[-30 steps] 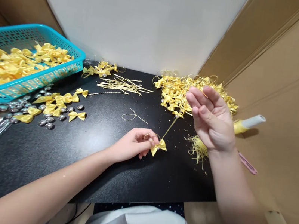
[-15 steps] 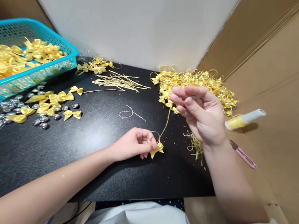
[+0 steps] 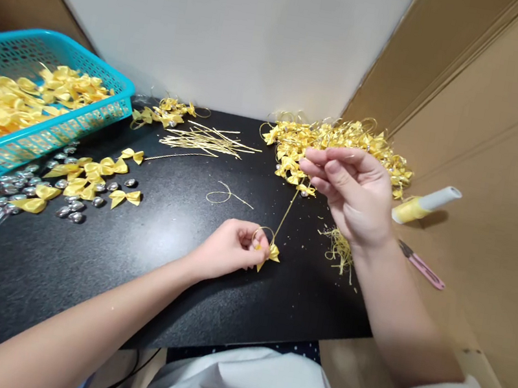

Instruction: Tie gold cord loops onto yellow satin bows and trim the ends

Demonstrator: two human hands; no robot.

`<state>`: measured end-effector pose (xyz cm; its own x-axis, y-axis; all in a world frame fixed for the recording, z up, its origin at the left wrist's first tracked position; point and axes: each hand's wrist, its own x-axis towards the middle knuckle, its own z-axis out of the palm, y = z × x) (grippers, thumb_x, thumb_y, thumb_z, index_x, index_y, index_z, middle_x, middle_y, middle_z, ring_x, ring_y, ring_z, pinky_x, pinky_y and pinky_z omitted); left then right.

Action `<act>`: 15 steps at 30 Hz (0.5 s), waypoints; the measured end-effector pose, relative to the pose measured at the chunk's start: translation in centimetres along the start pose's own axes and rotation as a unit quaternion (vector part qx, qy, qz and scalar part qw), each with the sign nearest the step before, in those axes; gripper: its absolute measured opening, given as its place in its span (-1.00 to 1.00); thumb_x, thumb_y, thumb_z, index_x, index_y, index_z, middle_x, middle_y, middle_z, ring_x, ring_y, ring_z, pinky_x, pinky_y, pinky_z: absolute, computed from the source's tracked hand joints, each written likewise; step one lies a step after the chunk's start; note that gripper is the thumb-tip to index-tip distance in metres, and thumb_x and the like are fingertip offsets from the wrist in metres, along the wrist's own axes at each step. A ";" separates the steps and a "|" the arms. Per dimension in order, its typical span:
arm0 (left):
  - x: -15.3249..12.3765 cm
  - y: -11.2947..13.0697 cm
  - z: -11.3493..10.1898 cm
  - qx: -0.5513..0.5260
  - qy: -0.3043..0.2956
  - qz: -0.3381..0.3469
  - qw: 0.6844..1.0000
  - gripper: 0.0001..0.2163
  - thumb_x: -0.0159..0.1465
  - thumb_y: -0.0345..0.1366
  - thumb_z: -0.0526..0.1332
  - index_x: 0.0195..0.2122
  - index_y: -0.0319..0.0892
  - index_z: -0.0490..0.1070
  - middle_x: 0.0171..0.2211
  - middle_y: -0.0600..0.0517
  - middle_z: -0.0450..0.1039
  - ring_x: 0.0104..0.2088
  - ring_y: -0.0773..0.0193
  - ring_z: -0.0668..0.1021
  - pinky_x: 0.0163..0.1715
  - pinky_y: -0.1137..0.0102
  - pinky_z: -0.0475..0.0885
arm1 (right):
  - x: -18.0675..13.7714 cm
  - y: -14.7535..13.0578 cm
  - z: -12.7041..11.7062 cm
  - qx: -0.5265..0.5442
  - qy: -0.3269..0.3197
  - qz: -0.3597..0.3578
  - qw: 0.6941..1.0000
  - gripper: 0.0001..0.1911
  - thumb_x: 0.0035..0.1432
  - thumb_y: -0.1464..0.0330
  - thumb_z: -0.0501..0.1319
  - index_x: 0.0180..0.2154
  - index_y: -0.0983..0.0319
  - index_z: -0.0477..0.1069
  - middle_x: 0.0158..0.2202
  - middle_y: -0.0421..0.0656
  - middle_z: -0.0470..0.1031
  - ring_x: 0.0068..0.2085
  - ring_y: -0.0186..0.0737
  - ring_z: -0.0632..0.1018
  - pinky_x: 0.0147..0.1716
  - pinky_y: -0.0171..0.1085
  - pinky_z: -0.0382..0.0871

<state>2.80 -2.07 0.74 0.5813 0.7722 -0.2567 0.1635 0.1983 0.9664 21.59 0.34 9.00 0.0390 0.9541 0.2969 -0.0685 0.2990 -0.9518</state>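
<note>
My left hand (image 3: pixel 235 250) is closed on a yellow ribbon bow (image 3: pixel 274 253) just above the black table. A gold cord loop (image 3: pixel 263 229) shows at its fingertips. From the bow a straight stretch of gold cord (image 3: pixel 286 213) runs up toward my right hand (image 3: pixel 355 193), raised to the right. That hand's thumb and fingers are pinched together; what lies between them is hidden. Behind it is a heap of finished-looking yellow bows (image 3: pixel 346 139) with gold loops. A loose looped cord (image 3: pixel 219 197) lies left of the bow.
A turquoise basket (image 3: pixel 52 134) of yellow bows stands at left. Nearby on the black table (image 3: pixel 125 291) are silver bells (image 3: pixel 77 206) and loose bows (image 3: pixel 125 198). Cut gold cords (image 3: pixel 203 139) lie at the back. Cord scraps (image 3: pixel 342 252), a pink-handled tool (image 3: pixel 426 273) and a white tube (image 3: pixel 440 198) are at right.
The cord between my hands has gone from slightly curved to straight. My left hand and the bow shifted slightly left; my right hand moved slightly right, and the sliver in its fingers no longer shows.
</note>
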 end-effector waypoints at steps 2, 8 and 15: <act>0.1 -0.1 -0.1 0.008 0.012 -0.003 1.000 -0.92 0.01 -0.36 0.25 -0.51 -0.24 0.37 -0.62 0.14 0.32 -0.62 0.49 0.35 -0.62 0.57 0.27 | 0.3 0.0 -0.4 -0.007 0.013 -0.011 1.000 -0.79 0.06 0.17 0.36 -0.30 0.11 0.45 -0.26 -0.25 0.61 -0.19 -0.27 0.65 -0.40 -0.35 0.60; 0.2 0.0 -0.3 0.009 0.023 -0.002 1.000 -0.94 0.00 -0.37 0.22 -0.50 -0.23 0.35 -0.62 0.14 0.33 -0.62 0.47 0.36 -0.59 0.55 0.30 | 0.9 0.5 -2.1 -0.041 0.050 -0.033 0.997 -0.80 0.10 0.15 0.32 -0.28 0.07 0.42 -0.30 -0.29 0.59 -0.27 -0.33 0.64 -0.47 -0.39 0.53; 0.1 0.1 0.0 -0.013 0.030 0.018 0.999 -0.86 0.13 -0.26 0.20 -0.44 -0.23 0.34 -0.55 0.12 0.36 -0.57 0.44 0.43 -0.52 0.50 0.39 | 0.5 0.7 -2.9 -0.055 0.061 -0.058 0.995 -0.79 0.10 0.11 0.31 -0.28 0.05 0.42 -0.37 -0.29 0.56 -0.36 -0.34 0.58 -0.49 -0.34 0.48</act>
<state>2.86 -1.98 0.80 0.5374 0.8138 -0.2213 0.1218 0.1847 0.9752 24.48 0.94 8.24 0.1612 0.9020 0.4004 0.0521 0.3974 -0.9162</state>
